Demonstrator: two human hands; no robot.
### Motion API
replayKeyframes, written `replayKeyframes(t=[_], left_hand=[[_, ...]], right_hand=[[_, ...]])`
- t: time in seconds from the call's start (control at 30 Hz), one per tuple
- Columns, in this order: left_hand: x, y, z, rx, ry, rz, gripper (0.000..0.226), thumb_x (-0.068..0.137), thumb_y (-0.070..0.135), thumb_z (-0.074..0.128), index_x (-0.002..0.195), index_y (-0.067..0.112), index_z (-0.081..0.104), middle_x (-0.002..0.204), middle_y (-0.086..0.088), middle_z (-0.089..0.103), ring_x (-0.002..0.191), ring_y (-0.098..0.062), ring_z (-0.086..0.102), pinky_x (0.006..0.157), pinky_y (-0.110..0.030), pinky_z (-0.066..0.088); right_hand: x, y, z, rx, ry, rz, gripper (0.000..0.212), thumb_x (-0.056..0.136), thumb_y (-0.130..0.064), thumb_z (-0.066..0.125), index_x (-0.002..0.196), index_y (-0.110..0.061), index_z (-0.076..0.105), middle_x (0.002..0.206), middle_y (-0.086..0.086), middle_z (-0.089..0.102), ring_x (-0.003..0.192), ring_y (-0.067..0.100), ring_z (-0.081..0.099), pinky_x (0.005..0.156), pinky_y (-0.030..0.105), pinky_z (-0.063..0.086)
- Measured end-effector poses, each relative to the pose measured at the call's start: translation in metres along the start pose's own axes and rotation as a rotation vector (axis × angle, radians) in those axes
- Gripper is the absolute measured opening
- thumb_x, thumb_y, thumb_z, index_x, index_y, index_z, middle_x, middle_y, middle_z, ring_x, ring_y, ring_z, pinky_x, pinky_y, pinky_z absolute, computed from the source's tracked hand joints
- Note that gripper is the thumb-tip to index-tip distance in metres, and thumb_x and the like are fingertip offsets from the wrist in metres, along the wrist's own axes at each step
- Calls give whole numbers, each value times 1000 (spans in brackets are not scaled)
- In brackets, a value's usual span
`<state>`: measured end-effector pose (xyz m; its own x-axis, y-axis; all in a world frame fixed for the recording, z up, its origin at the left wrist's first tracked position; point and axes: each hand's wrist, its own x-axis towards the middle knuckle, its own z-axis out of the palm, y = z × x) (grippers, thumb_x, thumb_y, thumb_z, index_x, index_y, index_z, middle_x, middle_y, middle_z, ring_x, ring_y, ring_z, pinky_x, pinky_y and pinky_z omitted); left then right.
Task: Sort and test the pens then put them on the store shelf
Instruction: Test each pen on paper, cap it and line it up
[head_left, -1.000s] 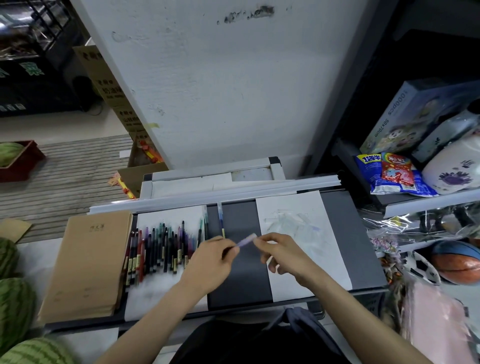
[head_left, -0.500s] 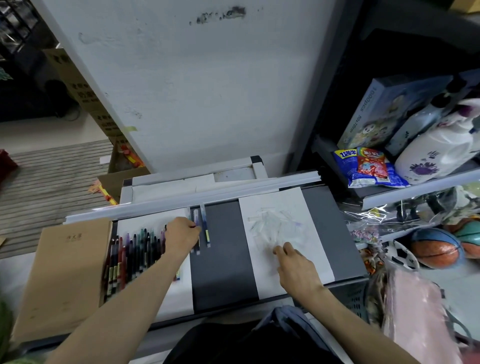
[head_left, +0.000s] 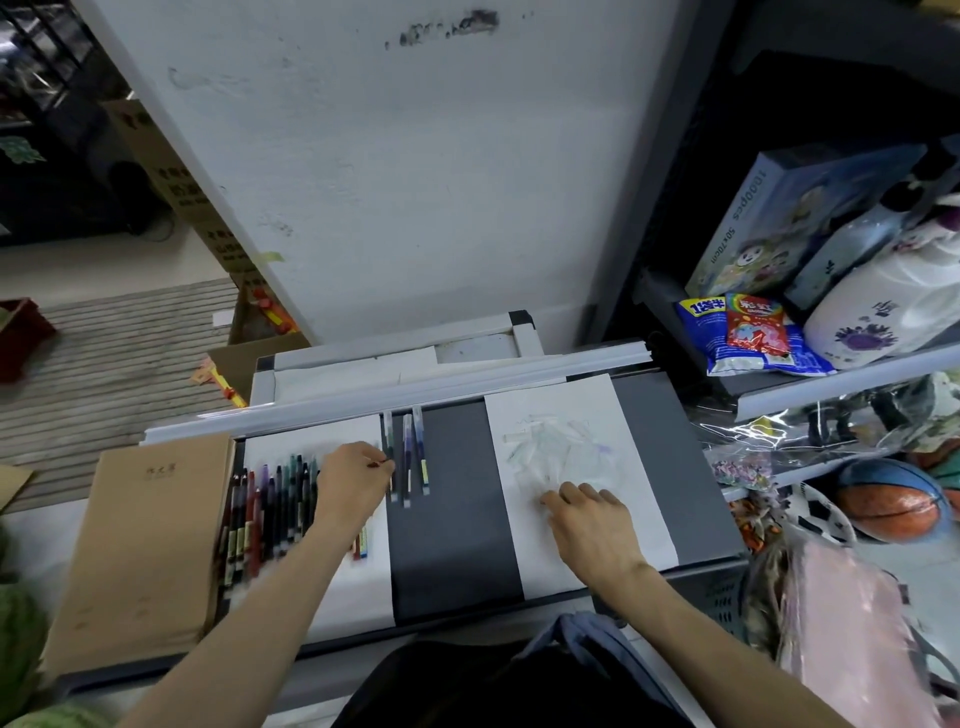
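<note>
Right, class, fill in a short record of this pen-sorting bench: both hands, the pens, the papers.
Set apart: three slim pens on dark grey surface
Unsorted: row of coloured pens on left white paper sheet
Left hand: fingers beside the three slim pens; grip unclear
Right hand: fingers relaxed, resting on scribbled white test sheet
Far left: brown paper notebook
</note>
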<state>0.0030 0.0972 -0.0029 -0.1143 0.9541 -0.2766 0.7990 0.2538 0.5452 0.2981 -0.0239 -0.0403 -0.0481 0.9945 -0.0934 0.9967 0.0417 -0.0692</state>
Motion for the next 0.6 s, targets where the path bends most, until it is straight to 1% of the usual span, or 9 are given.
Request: replayKeyframes(t=[0.07,0.1,0.17,0.23,0.27,0.33,0.43,0.53,0.6], left_hand=[[-11,-16,-8,99,9,-2,12,91,19,72,82,14,78,78,0,76,72,-18,69,69,-25,50],[-17,-24,-11,152,-8,-14,17,90,21,71,74,16,76,70,1,74,68,-18,70,67,-26,53],[-27,-36,-14,249,-43,-23,37,88,25,71,56,12,58,52,-4,64,54,-18,65,58,-28,55],[-35,-39,-14,327,-64,2,48,89,30,72,54,14,44,49,-9,57,49,-21,59,53,-29,49],[-38,-39,-13,349,-69,4,49,89,32,73,55,15,43,49,-7,55,49,-21,57,51,-30,47],[-44,-35,-11,403,-85,-14,41,92,35,72,64,14,49,58,-1,57,51,-16,54,51,-31,44],[-46,-29,-7,498,-103,-29,28,95,34,69,82,14,54,81,-3,59,77,-26,64,63,-33,45],[-43,-28,-5,505,-108,-40,20,96,27,67,91,10,58,94,-9,62,93,-34,67,66,-36,46],[-42,-29,-6,524,-118,-57,14,93,16,63,84,10,54,90,-9,59,86,-34,64,65,-36,47]], right_hand=[[0,-1,2,10,14,4,36,58,-4,80,87,-25,74,70,-5,62,65,22,61,59,33,49],[1,-2,3,18,25,4,37,59,-3,79,88,-25,75,71,-4,63,67,23,61,60,34,50],[2,-6,4,36,61,-6,37,60,-1,79,89,-24,77,72,-3,64,69,24,62,62,35,50],[4,-10,2,79,71,-9,36,64,-2,80,93,-23,77,77,-3,66,73,25,63,65,36,52],[6,-12,1,112,64,-9,35,68,-4,80,97,-22,78,80,-3,67,76,25,64,67,37,54],[10,-16,-2,219,38,15,29,84,-10,73,111,-20,76,91,-1,70,86,24,65,77,38,56],[17,-27,-18,549,-64,110,26,101,-19,59,123,-18,72,105,-1,70,96,17,65,88,26,52],[22,-36,-33,826,-94,186,17,101,-21,63,114,-21,74,104,-10,70,89,4,65,82,7,45],[24,-41,-41,982,-139,237,11,101,-24,65,108,-23,73,96,-11,73,85,1,67,77,6,46]])
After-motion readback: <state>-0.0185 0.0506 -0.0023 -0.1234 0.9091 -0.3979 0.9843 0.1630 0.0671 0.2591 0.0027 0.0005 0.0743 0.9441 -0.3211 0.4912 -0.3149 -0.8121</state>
